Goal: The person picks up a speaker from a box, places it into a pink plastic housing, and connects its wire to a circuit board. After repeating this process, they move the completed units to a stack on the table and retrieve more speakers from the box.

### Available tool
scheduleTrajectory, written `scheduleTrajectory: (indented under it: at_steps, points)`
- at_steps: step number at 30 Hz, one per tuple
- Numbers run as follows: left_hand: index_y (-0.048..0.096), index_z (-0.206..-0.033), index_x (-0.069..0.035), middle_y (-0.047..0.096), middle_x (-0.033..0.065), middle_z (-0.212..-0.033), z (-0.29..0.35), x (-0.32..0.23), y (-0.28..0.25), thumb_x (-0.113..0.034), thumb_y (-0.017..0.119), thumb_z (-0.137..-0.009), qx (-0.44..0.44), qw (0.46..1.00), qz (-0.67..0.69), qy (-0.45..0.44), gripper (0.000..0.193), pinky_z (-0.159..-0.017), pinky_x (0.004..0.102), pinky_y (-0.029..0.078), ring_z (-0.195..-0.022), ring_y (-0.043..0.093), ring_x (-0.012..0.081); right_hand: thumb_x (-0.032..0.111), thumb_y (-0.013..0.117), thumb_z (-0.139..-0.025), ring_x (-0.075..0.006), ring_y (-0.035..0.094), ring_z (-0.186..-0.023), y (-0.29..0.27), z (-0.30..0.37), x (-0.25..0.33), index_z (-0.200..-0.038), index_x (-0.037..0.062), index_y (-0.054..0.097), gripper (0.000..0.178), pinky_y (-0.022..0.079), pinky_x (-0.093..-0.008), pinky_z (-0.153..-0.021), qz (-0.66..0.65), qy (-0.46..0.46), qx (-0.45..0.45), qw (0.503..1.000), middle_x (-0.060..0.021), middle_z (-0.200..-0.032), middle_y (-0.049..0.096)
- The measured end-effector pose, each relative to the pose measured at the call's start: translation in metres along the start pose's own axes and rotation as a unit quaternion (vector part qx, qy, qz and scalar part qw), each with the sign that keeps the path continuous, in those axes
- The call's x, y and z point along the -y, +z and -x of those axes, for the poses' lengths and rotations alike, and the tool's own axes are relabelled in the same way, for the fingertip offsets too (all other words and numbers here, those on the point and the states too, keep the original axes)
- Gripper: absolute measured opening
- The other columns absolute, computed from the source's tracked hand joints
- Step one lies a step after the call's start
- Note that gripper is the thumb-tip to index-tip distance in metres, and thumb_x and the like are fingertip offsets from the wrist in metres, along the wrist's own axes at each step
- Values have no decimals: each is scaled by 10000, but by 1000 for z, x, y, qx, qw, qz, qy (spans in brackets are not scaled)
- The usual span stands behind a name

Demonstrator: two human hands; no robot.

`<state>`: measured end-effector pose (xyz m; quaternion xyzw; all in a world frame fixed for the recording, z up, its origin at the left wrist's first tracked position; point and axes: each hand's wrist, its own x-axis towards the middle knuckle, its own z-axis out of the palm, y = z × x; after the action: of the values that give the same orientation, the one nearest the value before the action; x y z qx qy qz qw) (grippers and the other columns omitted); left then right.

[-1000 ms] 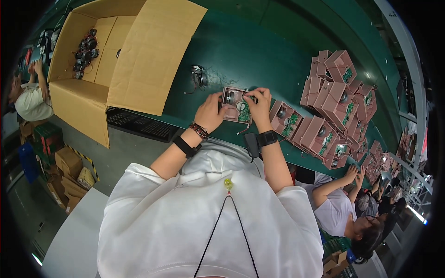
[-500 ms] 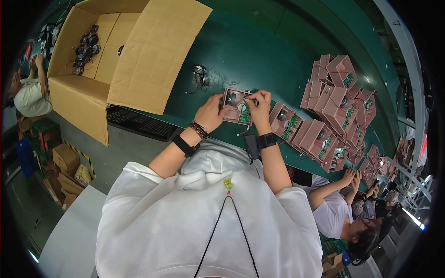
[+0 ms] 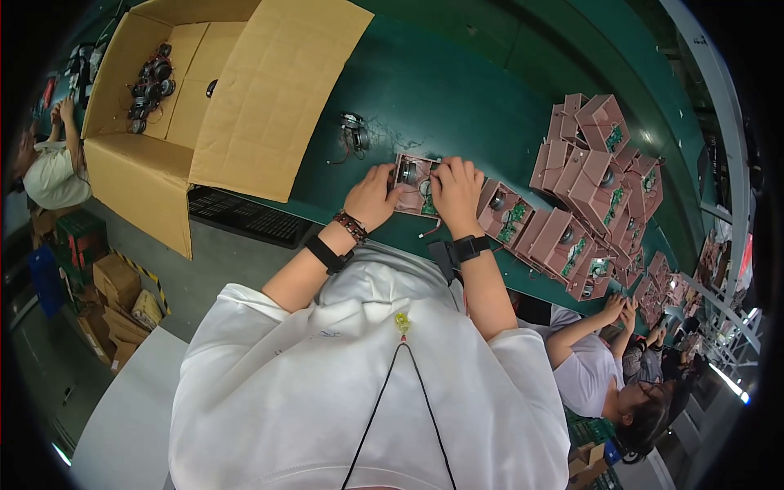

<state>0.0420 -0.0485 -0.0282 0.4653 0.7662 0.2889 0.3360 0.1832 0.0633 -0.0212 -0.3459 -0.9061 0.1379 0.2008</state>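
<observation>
Pink housing (image 3: 412, 196) btwn both grips (image 3: 371, 198) (image 3: 459, 194)

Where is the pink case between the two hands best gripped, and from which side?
Probably by its outer end walls, from left and right together. The pink case lies open side up, exposing a speaker and green circuit board best left untouched. The left hand is at its left end, the right hand at its right.

Right hand (image 3: 457, 194) now over more of the circuit board (image 3: 429, 204)
</observation>
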Motion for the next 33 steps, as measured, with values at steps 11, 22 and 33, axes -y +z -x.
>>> scheduleTrajectory:
  at_steps: [11, 22, 33]
  points:
    - [445, -1106, -53, 541, 160, -998, -2, 1, -2, -226, 565, -797, 5, 1000, 2, 1, 374, -704, 435, 470, -849, 564, 361, 113, 666, -642, -179, 487, -797, -5, -1, 1, -741, 114, 583, 129, 309, -361, -702, 51, -23, 33, 998, -6, -794, 507]
    - [477, -1067, -64, 557, 96, -920, -6, 4, -1, -196, 608, -784, 13, 1000, -18, 8, 338, -642, 359, 479, -721, 602, 237, 102, 673, -616, -208, 457, -863, -10, -20, -1, -701, 104, 589, 119, 309, -362, -743, 78, -34, 73, 994, -23, -853, 482]
    - [486, -1062, -72, 569, 76, -894, -6, 4, -3, -188, 636, -769, 12, 1000, 9, 6, 349, -616, 338, 480, -700, 609, 215, 73, 657, -625, -211, 489, -804, 10, 1, -11, -696, 97, 570, 115, 337, -330, -710, -53, 54, 26, 997, -42, -797, 487]
